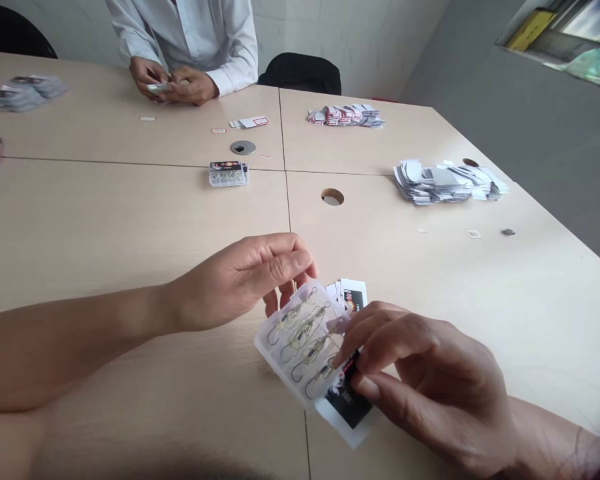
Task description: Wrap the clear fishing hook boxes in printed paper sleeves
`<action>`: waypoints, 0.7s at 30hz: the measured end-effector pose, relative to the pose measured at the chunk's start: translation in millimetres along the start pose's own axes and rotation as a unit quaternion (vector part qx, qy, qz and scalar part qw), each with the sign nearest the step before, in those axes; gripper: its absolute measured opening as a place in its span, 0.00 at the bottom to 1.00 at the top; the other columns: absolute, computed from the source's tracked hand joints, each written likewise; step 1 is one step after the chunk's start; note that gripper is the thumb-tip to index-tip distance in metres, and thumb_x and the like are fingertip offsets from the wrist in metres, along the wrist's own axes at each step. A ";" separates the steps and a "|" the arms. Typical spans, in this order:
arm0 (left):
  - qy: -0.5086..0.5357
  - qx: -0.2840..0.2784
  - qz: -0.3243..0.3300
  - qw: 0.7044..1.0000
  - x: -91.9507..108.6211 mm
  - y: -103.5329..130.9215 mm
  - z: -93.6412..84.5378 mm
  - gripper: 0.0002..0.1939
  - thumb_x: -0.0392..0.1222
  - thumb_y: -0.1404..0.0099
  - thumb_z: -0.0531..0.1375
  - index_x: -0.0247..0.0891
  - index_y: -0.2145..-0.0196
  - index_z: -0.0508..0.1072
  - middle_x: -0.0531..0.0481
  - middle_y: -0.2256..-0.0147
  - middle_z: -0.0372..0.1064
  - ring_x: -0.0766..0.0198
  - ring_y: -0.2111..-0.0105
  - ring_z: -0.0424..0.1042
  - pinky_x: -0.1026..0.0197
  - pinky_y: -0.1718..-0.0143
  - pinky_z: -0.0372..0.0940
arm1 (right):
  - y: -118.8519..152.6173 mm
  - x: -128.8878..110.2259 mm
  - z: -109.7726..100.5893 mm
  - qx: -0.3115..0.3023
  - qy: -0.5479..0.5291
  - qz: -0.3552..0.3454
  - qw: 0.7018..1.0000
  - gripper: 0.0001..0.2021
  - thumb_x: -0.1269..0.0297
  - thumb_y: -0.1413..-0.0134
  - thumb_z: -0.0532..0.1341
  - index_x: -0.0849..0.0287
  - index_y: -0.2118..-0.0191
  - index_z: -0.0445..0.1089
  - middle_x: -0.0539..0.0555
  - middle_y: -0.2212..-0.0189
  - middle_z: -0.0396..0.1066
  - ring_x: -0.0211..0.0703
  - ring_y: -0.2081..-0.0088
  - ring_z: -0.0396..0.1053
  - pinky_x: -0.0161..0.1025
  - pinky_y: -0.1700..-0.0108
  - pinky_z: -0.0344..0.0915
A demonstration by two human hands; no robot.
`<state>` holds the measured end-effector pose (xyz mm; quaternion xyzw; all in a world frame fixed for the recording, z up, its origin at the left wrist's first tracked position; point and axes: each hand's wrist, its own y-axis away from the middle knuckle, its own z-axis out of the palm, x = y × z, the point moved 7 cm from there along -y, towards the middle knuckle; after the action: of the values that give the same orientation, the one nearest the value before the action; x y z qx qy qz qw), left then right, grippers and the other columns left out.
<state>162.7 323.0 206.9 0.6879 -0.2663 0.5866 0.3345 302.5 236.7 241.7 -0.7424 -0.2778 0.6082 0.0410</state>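
Observation:
A clear plastic box (300, 340) with several hooks in it is tilted above the table. My left hand (245, 283) has its curled fingers at the box's upper left edge, the fingertips partly hidden behind it. From the right, my right hand (430, 380) pinches the edge of a black label (349, 397) on white backing between thumb and index finger, and its other fingertips reach to the box's right side. Another black-and-white label (354, 295) lies beyond the box, partly covered.
Two small hook boxes (227, 173) rest at mid-table. White cards (445, 181) are heaped at the right, red-edged cards (345, 115) farther back. Bagged items (23, 92) lie far left. Across the table (105, 220), a person in a white shirt (195, 40) handles a small item.

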 end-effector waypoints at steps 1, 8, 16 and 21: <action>-0.012 -0.003 0.002 1.000 1.4 1.3 1.8 0.18 0.55 0.25 0.53 0.38 0.60 0.73 0.54 0.67 0.71 0.69 0.71 0.69 0.68 0.69 0.66 | 0.2 0.6 0.3 0.000 -0.003 0.001 1.000 0.09 0.79 0.42 0.64 0.58 0.62 0.71 0.54 0.68 0.78 0.43 0.65 0.78 0.45 0.53 0.77; -0.150 -0.024 0.013 0.988 6.6 6.4 11.8 0.10 0.49 0.33 0.62 0.40 0.62 0.74 0.58 0.71 0.70 0.69 0.73 0.66 0.67 0.71 0.62 | -0.9 -2.7 3.1 -0.015 -0.010 -0.021 1.000 0.09 0.81 0.43 0.63 0.60 0.61 0.71 0.57 0.67 0.78 0.43 0.65 0.78 0.42 0.59 0.77; -0.197 -0.021 0.086 0.976 12.0 4.3 12.0 0.16 0.44 0.26 0.54 0.37 0.71 0.70 0.59 0.76 0.63 0.72 0.77 0.61 0.71 0.76 0.57 | -2.9 -6.9 5.0 -0.033 0.010 -0.039 0.999 0.09 0.81 0.43 0.63 0.61 0.61 0.71 0.58 0.68 0.79 0.42 0.64 0.78 0.45 0.51 0.77; -0.276 -0.021 0.151 0.949 15.5 3.1 13.4 0.19 0.40 0.25 0.50 0.35 0.74 0.66 0.58 0.78 0.59 0.73 0.79 0.60 0.71 0.75 0.57 | -3.7 -8.5 6.6 -0.051 0.021 -0.048 0.997 0.09 0.81 0.43 0.64 0.61 0.61 0.71 0.58 0.67 0.80 0.43 0.63 0.79 0.45 0.52 0.78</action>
<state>171.5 311.1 221.5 0.7678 -0.4610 0.4112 0.1698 294.1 234.0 248.9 -0.7418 -0.3434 0.5748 0.0381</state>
